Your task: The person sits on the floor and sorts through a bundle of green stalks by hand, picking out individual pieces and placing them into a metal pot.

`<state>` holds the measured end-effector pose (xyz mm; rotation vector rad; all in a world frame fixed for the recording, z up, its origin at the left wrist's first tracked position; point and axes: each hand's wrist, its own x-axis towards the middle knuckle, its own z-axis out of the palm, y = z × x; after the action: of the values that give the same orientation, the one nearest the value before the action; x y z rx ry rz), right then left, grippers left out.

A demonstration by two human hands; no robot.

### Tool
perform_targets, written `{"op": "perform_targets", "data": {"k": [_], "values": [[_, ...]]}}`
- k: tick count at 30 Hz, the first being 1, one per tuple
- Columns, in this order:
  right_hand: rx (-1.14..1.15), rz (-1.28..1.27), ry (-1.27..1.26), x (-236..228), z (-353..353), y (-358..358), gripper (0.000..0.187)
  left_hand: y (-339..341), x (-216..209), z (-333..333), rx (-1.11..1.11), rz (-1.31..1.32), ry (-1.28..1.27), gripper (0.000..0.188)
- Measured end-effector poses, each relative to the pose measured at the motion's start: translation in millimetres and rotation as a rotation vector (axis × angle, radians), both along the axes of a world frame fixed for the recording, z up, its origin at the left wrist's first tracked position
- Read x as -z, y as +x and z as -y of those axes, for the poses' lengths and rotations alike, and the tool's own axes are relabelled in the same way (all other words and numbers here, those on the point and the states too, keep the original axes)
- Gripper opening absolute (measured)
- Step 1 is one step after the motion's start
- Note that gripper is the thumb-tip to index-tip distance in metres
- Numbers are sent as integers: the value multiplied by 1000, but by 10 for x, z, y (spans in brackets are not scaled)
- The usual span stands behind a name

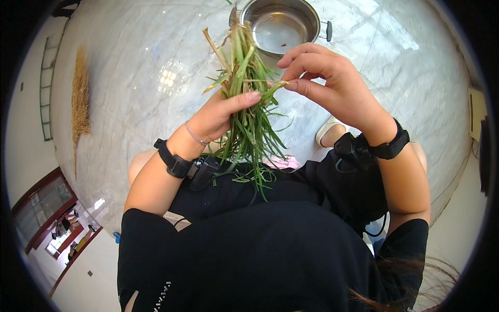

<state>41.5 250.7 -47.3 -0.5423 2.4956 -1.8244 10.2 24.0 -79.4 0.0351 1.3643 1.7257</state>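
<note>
My left hand is wrapped round a bunch of long green leafy stalks, with the thumb laid across the front. The bunch stands upright, its pale, dry stem ends at the top and thin green leaves hanging down over my lap. To the right, my right hand pinches the yellowish tip of a single stalk between thumb and forefinger. That stalk sticks out sideways from the bunch; its other end is hidden among the leaves.
Beyond my hands a steel pot with two handles sits on the pale marble floor, a small brown scrap inside. A straw broom lies at the left, near a ladder-like rack. My shoe shows below my right hand.
</note>
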Motion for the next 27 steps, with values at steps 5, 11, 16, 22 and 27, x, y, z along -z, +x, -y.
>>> {"op": "perform_targets", "data": {"k": [5,11,16,22,27], "values": [[-25,135,-318,0,-76,-6,8,-138,265,-52,-317,79,-85,25],[-99,195,-914,-187,-778,-64,13,-390,481,7,-625,-329,-255,13],[291,63,-707,-58,-1558,-53,16,-485,498,54,-724,-806,-412,21],[399,207,-197,218,-717,-194,13,-195,143,-39,-476,-706,-401,20],[205,418,-389,283,-75,-204,10,-64,-87,-290,-320,-398,-42,20]]}}
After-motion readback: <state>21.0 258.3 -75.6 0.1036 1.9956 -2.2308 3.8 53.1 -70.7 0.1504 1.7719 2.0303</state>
